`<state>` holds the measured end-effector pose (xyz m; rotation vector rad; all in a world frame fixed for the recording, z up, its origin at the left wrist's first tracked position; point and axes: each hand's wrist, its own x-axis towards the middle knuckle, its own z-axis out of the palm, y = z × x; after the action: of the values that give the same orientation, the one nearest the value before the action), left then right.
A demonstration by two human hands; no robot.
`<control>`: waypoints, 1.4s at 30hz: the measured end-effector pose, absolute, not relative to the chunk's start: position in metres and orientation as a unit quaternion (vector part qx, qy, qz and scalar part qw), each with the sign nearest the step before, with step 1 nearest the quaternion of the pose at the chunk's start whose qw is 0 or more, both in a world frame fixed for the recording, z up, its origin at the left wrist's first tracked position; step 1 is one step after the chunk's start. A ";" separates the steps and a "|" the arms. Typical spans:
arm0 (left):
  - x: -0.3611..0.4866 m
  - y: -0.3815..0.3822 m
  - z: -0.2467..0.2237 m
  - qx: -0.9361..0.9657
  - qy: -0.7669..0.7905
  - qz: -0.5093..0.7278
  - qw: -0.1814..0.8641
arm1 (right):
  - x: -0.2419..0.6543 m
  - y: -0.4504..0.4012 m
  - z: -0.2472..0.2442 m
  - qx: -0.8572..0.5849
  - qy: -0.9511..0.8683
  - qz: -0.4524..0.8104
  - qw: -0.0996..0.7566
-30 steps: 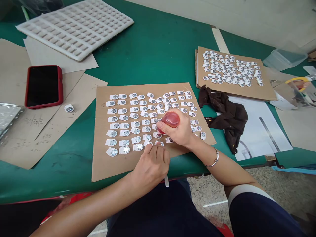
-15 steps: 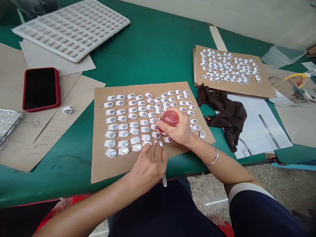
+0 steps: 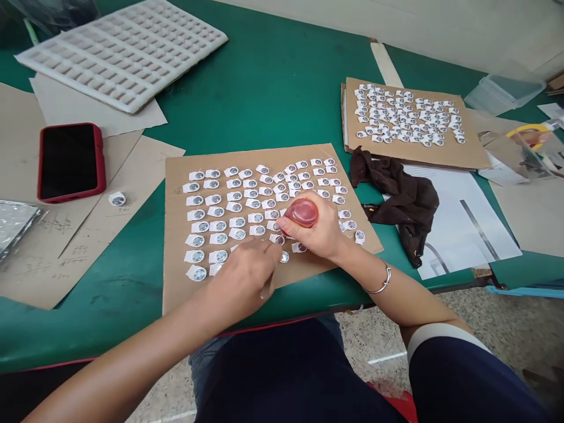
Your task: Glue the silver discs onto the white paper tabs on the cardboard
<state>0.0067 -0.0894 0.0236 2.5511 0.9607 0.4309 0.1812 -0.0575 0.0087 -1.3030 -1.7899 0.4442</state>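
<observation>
My right hand (image 3: 324,232) is closed around a rounded, translucent red squeeze bottle (image 3: 303,212), held over the cardboard sheet (image 3: 180,299). Rows of small round silvery pieces on white paper tabs (image 3: 199,273) lie across that sheet. Fingers bunched in a pinch, my left hand (image 3: 251,267) is slightly blurred above the sheet's near rows and covers some pieces. A bit of a thin pale tool (image 3: 267,291) shows under its palm; the tool's tip is hidden. One round piece (image 3: 284,257) sits just right of the left fingertips.
A second cardboard sheet (image 3: 471,147) with similar pieces lies at the back right, beside a dark brown cloth (image 3: 400,191). Clear plastic boxes (image 3: 506,94) and yellow-handled scissors (image 3: 526,129) are farther right. On the left are a red-cased phone (image 3: 70,161), a lone piece (image 3: 117,198) and a white moulded tray (image 3: 127,56).
My left hand has shifted left and slightly up, off the near-row piece on the right, and the tool's handle has swung mostly out of sight. My right hand stays almost where it was.
</observation>
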 end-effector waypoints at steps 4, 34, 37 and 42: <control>0.001 -0.066 0.028 0.859 0.377 0.156 0.309 | 0.183 -0.059 0.008 -0.505 -0.723 0.177 0.436; -0.009 -0.042 0.018 0.763 0.432 0.144 0.459 | 0.182 -0.104 -0.006 -0.501 -0.663 0.114 0.544; -0.010 -0.042 0.017 0.759 0.432 0.136 0.468 | 0.184 -0.105 -0.008 -0.513 -0.633 0.125 0.566; -0.011 -0.043 0.014 0.767 0.426 0.150 0.455 | 0.184 -0.107 -0.009 -0.529 -0.623 0.134 0.560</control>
<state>-0.0111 -0.0434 0.0144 1.8933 1.0502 0.3713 0.1844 -0.1065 -0.0092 -1.2457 -1.4689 0.3154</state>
